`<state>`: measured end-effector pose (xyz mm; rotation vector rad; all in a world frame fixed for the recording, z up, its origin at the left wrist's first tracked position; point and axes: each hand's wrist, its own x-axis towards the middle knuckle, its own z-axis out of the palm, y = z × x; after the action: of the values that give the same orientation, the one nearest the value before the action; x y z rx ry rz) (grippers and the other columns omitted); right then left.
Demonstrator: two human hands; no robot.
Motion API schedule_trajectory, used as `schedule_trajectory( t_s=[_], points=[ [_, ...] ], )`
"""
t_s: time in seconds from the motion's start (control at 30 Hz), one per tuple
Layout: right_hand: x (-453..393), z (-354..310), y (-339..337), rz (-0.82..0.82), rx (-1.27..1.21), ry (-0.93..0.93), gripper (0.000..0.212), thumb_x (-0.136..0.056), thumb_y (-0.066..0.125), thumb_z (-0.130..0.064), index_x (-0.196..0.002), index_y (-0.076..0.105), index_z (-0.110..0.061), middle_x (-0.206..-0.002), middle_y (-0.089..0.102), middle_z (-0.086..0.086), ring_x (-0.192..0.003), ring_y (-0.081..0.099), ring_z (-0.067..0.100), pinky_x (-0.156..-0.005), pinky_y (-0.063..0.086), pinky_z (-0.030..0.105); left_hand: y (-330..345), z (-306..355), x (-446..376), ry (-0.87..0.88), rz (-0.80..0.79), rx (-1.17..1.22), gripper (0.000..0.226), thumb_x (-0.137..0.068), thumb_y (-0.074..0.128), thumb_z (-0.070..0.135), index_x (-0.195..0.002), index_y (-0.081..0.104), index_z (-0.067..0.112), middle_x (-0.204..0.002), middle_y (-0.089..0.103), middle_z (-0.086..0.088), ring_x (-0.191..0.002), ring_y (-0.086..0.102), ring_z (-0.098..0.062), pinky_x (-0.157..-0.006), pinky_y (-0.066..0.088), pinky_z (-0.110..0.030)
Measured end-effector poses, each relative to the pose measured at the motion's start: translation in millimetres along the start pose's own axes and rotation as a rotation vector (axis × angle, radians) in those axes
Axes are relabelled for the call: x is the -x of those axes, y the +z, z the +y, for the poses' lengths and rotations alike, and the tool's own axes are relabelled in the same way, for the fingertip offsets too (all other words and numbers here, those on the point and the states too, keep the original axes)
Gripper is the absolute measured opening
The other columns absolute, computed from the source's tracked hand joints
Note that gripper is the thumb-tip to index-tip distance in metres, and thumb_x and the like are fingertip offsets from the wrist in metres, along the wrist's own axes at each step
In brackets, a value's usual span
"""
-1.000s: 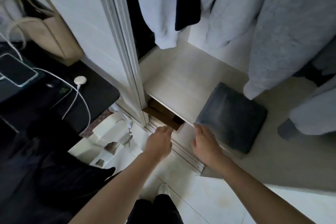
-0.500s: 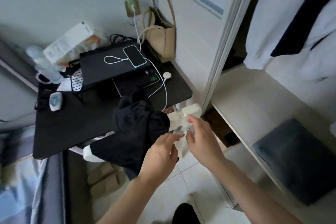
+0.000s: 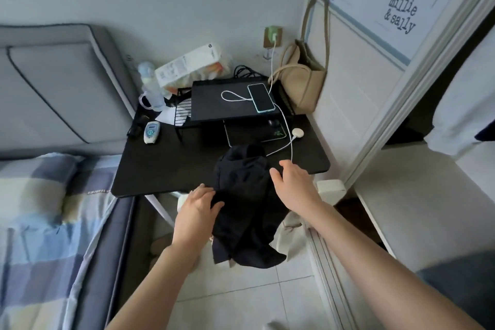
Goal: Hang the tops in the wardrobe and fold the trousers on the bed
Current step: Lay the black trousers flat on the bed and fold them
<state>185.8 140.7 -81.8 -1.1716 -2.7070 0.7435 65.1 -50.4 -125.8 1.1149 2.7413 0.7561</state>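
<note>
Dim, soft, bluish daylight; faint shadows. Wide-angle bending at frame edges; slight blur lower left; no glare.

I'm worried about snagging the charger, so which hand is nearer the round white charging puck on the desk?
Right hand, just below the puck; left hand sits farther down-left.

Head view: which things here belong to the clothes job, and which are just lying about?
Job:
- black garment, draped off the table edge
- left hand, touching it
- right hand, open over it
- bed
- wardrobe

Lying about:
- phone
- white cable
- beige bag
- baby bottle
</note>
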Motion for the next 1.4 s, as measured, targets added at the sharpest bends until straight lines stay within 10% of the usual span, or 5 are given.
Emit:
schedule_trajectory(
  t_s=[0.27, 0.53, 0.73, 1.03, 1.4],
  points=[
    [-56.9, -15.2, -1.7, -0.446, -0.112, 0.264, 0.067, -0.097, 0.031, -0.055, -0.141, 0.037, -0.005, -0.139, 0.048, 0.015, -0.124, 0.048, 0.033, -0.095, 0.040, 0.038, -10.4, 34.8, 14.0, -0.256, 0.191, 0.396, 0.018, -0.090, 0.066, 0.008, -0.106, 0.076, 0.010, -0.101, 0.069, 0.013, -0.097, 0.058, 0.002, -0.090, 0.033, 0.002],
    [-75.4, -27.2, 11.7, -0.510, -0.271, 0.097, 0.047, -0.096, 0.052, -0.033, -0.137, 0.045, -0.010, -0.132, 0.050, 0.013, -0.118, 0.051, 0.029, -0.091, 0.041, 0.033, -29.7, 55.9, 58.5, -0.490, 0.114, 0.969, 0.021, -0.092, 0.065, 0.013, -0.073, 0.067, 0.005, -0.064, 0.060, 0.007, -0.061, 0.051, -0.005, -0.056, 0.040, -0.016],
    [-39.9, -49.0, 9.0, -0.160, -0.565, -0.243, 0.039, -0.093, 0.057, -0.015, -0.063, 0.032, -0.018, -0.061, 0.033, -0.004, -0.055, 0.029, 0.007, -0.053, 0.028, 0.020, -45.2, 41.5, 63.6, -0.641, 0.025, 1.258, 0.028, -0.070, 0.078, 0.034, -0.086, 0.069, 0.013, -0.079, 0.063, -0.005, -0.069, 0.063, -0.016, -0.057, 0.041, -0.022],
    [42.8, -119.5, -30.6, -0.473, -0.661, -0.773, 0.013, -0.092, 0.058, -0.008, -0.096, 0.070, -0.005, -0.092, 0.072, -0.004, -0.093, 0.065, 0.003, -0.086, 0.049, 0.018, -106.3, 12.4, 56.3, -0.712, 0.197, 1.539, 0.063, -0.084, 0.070, 0.045, -0.141, 0.050, 0.026, -0.132, 0.063, 0.000, -0.121, 0.060, -0.019, -0.107, 0.042, -0.039],
    [87.6, -141.9, -6.8, -0.972, -0.689, -0.037, 0.017, -0.089, 0.051, -0.009, -0.089, 0.068, -0.010, -0.088, 0.075, 0.005, -0.083, 0.071, 0.019, -0.084, 0.054, 0.033, -163.9, -18.0, 147.6, -0.631, 0.802, 1.271, 0.069, -0.081, 0.064, -0.010, -0.122, 0.062, 0.046, -0.122, 0.067, 0.005, -0.113, 0.064, -0.020, -0.093, 0.053, -0.043]
  ],
)
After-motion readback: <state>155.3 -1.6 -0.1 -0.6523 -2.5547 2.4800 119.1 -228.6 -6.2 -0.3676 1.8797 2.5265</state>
